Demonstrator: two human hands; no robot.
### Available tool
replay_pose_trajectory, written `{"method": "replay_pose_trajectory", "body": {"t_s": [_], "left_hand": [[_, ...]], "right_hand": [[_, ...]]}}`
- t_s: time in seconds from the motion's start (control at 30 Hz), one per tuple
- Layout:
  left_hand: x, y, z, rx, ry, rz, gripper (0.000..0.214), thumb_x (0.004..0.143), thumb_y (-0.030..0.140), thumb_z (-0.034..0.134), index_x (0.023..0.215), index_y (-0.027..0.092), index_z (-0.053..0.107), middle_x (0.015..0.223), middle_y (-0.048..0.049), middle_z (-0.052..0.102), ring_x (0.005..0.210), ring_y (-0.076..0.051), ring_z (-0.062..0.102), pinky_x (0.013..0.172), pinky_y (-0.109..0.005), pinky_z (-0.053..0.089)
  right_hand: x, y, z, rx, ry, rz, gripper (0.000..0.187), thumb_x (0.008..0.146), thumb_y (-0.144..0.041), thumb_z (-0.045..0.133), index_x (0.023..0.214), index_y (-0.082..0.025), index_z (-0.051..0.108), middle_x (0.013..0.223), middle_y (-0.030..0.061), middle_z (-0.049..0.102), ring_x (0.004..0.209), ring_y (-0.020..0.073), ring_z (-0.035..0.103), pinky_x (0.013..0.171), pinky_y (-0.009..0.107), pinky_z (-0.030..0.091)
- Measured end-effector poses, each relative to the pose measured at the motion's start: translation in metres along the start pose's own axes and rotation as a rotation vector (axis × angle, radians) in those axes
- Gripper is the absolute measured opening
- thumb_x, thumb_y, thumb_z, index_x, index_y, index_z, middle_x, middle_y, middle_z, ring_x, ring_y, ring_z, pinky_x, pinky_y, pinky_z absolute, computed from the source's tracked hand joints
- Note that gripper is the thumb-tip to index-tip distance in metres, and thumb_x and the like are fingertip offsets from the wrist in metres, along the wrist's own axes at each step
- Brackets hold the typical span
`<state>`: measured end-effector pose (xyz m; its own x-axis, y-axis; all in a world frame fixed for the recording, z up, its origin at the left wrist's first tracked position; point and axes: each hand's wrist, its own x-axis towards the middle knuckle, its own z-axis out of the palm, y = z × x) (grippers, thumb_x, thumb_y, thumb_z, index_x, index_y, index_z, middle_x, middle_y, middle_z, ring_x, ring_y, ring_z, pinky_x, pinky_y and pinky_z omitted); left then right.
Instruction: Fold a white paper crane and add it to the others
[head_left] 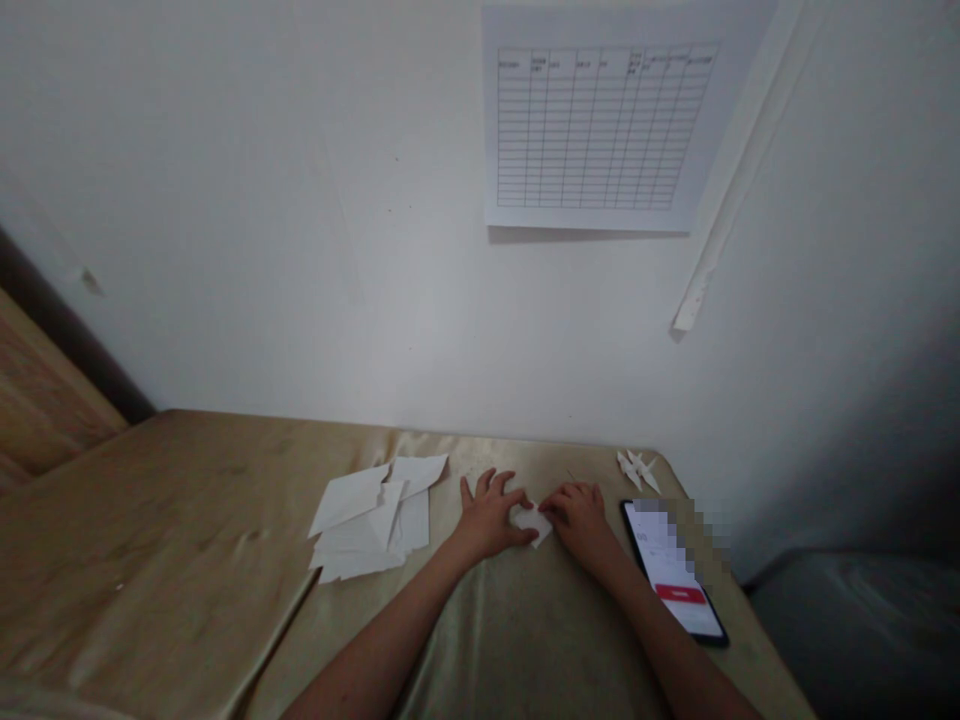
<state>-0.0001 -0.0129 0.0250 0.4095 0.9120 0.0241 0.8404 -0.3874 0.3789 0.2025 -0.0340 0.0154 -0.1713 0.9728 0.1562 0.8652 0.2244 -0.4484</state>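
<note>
A small piece of white folded paper lies on the cloth-covered table between my two hands. My left hand has its thumb and index finger on the paper's left and lower edges, while the other fingers are spread out. At the paper's upper right corner, my right hand pinches the edge with fingertips. The finer folds are too small to make out. Left of my left hand lies a loose pile of white paper sheets. Beyond my right hand sit a few small folded paper cranes.
A phone with a lit screen lies right of my right forearm, near the table's right edge. The table has a shiny tan cover and meets a white wall. A printed table sheet hangs on that wall.
</note>
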Motion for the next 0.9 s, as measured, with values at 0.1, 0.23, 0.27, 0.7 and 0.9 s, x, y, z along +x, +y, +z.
{"method": "replay_pose_trajectory", "body": {"t_s": [0.1, 0.23, 0.27, 0.7, 0.9], "left_hand": [[0.0006, -0.0017, 0.0016, 0.0, 0.004, 0.017, 0.051, 0.069, 0.061, 0.079, 0.115, 0.042, 0.066, 0.155, -0.0015, 0.04, 0.149, -0.04, 0.02, 0.11, -0.079, 0.002], [0.0025, -0.005, 0.0024, 0.001, 0.009, 0.028, 0.047, 0.075, 0.058, 0.075, 0.119, 0.047, 0.065, 0.155, 0.0005, 0.04, 0.149, -0.039, 0.019, 0.111, -0.078, 0.0], [0.0029, -0.0056, 0.0022, 0.002, 0.006, 0.028, 0.046, 0.076, 0.058, 0.075, 0.12, 0.048, 0.064, 0.155, 0.001, 0.04, 0.149, -0.039, 0.019, 0.111, -0.078, 0.0], [0.0041, -0.0074, -0.002, 0.008, -0.006, 0.041, 0.045, 0.079, 0.054, 0.074, 0.123, 0.055, 0.062, 0.155, 0.0034, 0.04, 0.149, -0.04, 0.019, 0.111, -0.078, 0.0], [0.0034, -0.0084, -0.0067, -0.003, -0.038, 0.051, 0.05, 0.076, 0.056, 0.075, 0.124, 0.055, 0.061, 0.156, 0.0019, 0.039, 0.149, -0.04, 0.019, 0.111, -0.077, 0.0]], "right_hand": [[0.001, 0.0034, 0.0004, -0.013, 0.001, 0.026, 0.029, 0.092, -0.018, 0.049, 0.099, -0.031, 0.075, 0.111, 0.0037, 0.068, 0.119, 0.0237, 0.051, 0.113, 0.048, 0.015], [0.0019, 0.0067, -0.0002, 0.0, -0.004, 0.058, 0.035, 0.09, -0.014, 0.048, 0.099, -0.033, 0.076, 0.111, 0.0027, 0.068, 0.118, 0.0229, 0.052, 0.111, 0.044, 0.02], [0.0019, 0.0068, -0.0008, 0.003, -0.006, 0.059, 0.035, 0.09, -0.015, 0.049, 0.1, -0.034, 0.076, 0.111, 0.0023, 0.068, 0.118, 0.0226, 0.052, 0.11, 0.044, 0.021], [0.0029, 0.0062, -0.0067, 0.043, -0.036, 0.066, 0.024, 0.086, -0.022, 0.06, 0.093, -0.036, 0.078, 0.109, 0.0014, 0.069, 0.113, 0.0233, 0.053, 0.105, 0.041, 0.026], [0.003, 0.0061, -0.0062, 0.039, -0.037, 0.066, 0.021, 0.088, -0.027, 0.06, 0.097, -0.036, 0.077, 0.111, 0.002, 0.068, 0.115, 0.024, 0.052, 0.106, 0.042, 0.025]]}}
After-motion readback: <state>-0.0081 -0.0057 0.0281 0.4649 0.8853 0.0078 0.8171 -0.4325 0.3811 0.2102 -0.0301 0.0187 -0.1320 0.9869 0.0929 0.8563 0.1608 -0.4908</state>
